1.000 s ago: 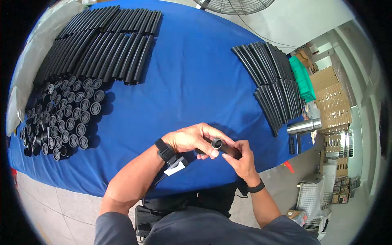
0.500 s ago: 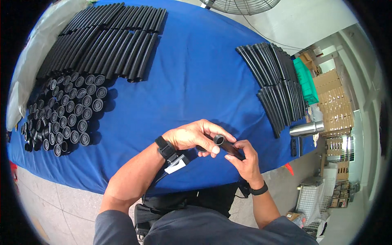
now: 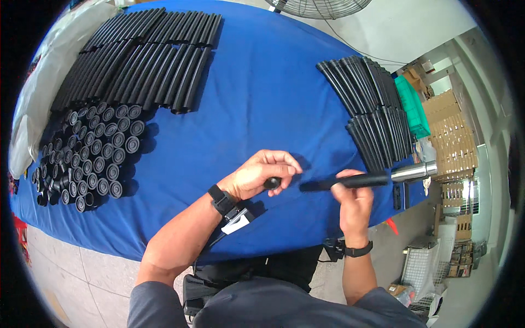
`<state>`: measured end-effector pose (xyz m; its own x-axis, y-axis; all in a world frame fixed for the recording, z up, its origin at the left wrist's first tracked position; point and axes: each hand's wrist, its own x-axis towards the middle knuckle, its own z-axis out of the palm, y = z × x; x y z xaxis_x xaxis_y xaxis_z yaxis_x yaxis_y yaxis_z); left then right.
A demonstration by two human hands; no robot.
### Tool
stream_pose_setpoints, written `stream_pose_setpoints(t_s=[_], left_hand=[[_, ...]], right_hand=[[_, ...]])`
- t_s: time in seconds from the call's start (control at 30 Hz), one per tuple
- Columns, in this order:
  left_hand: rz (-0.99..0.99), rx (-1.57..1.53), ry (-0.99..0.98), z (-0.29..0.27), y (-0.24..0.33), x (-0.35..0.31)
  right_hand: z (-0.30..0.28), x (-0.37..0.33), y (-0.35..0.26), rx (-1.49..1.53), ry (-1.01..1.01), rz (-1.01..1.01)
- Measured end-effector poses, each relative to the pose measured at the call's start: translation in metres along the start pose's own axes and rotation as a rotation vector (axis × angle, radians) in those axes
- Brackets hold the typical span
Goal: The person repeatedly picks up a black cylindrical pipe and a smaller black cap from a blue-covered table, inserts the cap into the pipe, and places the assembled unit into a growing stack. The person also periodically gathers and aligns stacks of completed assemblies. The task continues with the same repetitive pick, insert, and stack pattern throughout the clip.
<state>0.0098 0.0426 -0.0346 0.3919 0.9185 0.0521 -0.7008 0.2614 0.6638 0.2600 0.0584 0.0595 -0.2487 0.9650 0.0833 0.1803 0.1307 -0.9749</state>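
Observation:
My left hand (image 3: 261, 174) is closed over the blue cloth, curled round a small black round-ended piece (image 3: 272, 183); most of that piece is hidden by the palm and fingers. To its right, my right hand (image 3: 354, 205) grips a black tube (image 3: 363, 180) between thumb and fingers. The tube lies nearly level across the view, its left end blurred and apart from my left hand. Its right end overlaps a shiny silver cylinder (image 3: 413, 172) in view; whether they touch, I cannot tell.
Rows of black tubes (image 3: 180, 76) cover the far left of the blue-covered table (image 3: 257, 98), with many round black caps (image 3: 112, 153) nearer me. More black tubes (image 3: 377, 109) lie at right, beside a green crate (image 3: 411, 106). A fan (image 3: 322, 6) stands beyond the table.
My right hand has moved right, carrying the tube away from my left hand and turning it nearly level. The left hand stays about in place with the small black piece.

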Motion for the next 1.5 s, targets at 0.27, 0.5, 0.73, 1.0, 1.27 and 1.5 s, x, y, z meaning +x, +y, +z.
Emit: stream_pose_setpoints(t_s=[0.27,0.5,0.73,1.0,1.27,1.5], left_hand=[[0.048,-0.09,0.03,-0.001,-0.005,0.005],[-0.009,0.127,-0.094,0.015,0.001,-0.001],[-0.037,0.129,-0.183,0.008,0.001,-0.004],[0.031,0.032,-0.23,0.003,0.001,-0.003],[-0.035,0.014,-0.278,0.007,0.007,-0.009],[-0.046,0.037,-0.321,0.007,0.007,-0.008]], right_hand=[[-0.017,0.009,0.076,1.224,0.176,0.627],[0.008,-0.006,0.081,1.223,0.095,0.792],[-0.005,-0.019,0.021,-0.441,-0.143,-0.031],[-0.007,0.007,0.061,-0.46,-0.245,-0.015],[-0.023,0.007,0.048,-0.334,-0.458,0.042],[-0.032,0.007,0.06,-0.404,-0.489,0.042]])
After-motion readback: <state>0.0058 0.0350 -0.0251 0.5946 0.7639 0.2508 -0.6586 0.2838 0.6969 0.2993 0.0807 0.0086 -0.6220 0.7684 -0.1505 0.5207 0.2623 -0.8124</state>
